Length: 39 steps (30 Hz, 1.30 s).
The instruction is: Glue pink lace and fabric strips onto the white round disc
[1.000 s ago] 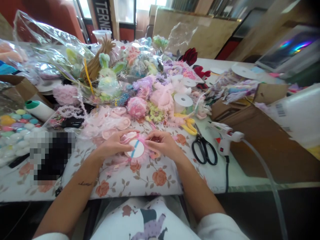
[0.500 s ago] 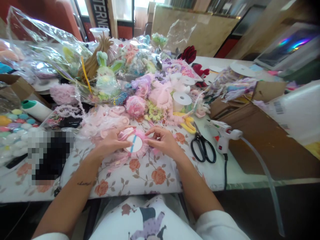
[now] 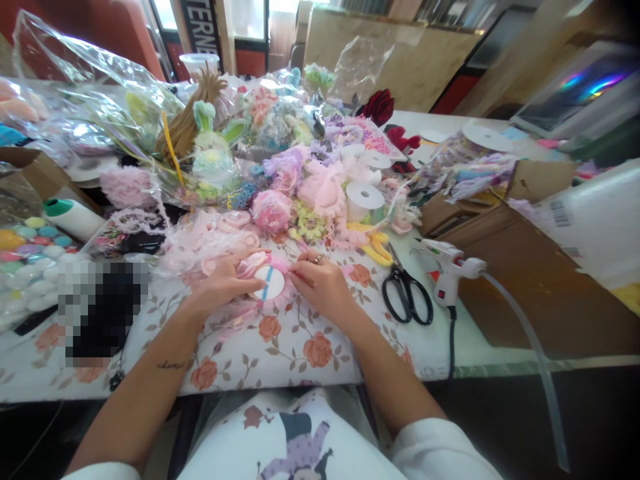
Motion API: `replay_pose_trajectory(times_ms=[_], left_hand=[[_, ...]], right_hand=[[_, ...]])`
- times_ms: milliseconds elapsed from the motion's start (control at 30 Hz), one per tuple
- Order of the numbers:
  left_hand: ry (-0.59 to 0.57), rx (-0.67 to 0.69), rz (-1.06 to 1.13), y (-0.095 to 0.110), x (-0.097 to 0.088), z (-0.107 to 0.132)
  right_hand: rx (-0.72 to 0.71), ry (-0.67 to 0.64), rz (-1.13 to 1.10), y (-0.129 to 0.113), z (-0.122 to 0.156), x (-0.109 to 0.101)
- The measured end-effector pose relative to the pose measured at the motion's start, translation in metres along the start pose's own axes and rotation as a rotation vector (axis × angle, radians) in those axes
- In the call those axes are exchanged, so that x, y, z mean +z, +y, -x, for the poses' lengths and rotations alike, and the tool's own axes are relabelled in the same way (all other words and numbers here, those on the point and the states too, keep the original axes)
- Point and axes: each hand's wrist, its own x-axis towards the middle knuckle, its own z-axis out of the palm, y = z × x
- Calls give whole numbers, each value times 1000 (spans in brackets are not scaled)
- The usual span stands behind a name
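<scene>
A white round disc with a blue strip across it (image 3: pixel 267 283), edged in pink ruffled lace, lies on the floral tablecloth (image 3: pixel 295 347). My left hand (image 3: pixel 225 280) holds its left side, fingers curled over the lace. My right hand (image 3: pixel 320 283) pinches the pink lace at the disc's right edge, a ring showing on one finger. Both hands rest on the table near its front.
Black scissors (image 3: pixel 407 297) and a white glue gun (image 3: pixel 447 273) with its black cord lie right of my hands. Piles of pink, purple and green lace flowers (image 3: pixel 280 180), white tape rolls (image 3: pixel 365 198), plastic bags and brown cardboard boxes (image 3: pixel 525 267) crowd the table.
My hands and the disc have drawn a little farther onto the table. My right hand's fingers have closed in against the disc's right edge.
</scene>
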Motion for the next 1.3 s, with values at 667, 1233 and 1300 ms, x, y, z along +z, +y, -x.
replay_pose_trajectory(times_ms=[667, 1233, 1300], left_hand=[[28, -44, 162, -1, 7, -2], [153, 4, 271, -6, 20, -3], [153, 3, 297, -6, 21, -3]], right_hand=[[193, -139, -181, -1, -4, -1], [361, -113, -361, -2, -7, 0], [389, -120, -430, 0, -7, 1]])
